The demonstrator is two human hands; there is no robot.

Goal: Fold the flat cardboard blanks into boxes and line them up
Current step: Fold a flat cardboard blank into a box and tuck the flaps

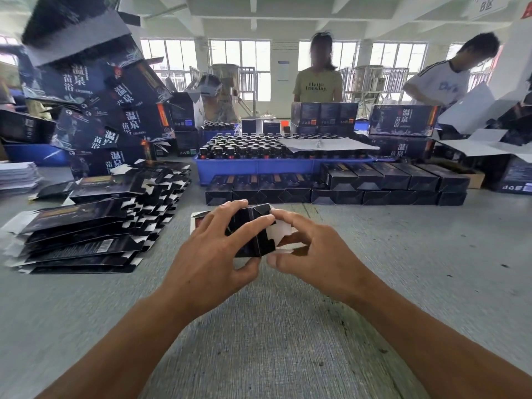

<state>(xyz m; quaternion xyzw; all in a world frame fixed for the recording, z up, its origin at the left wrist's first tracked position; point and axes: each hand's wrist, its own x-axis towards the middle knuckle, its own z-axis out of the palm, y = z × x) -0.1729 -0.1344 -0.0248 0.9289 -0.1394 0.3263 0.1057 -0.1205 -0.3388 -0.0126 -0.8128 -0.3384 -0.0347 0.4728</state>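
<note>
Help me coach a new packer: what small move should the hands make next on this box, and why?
Probably tuck the white end flap shut. The left hand grips the dark half-formed box, the right hand pinches at its open end, and the flap stands out unfolded. The finished boxes lined up behind all have closed ends.

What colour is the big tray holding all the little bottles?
Blue. The tray shows best in the head view.

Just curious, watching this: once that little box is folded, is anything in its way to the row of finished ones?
Nothing visible. Both the left hand and right hand hold the box, and only bare table lies between it and the row of boxes beyond.
</note>
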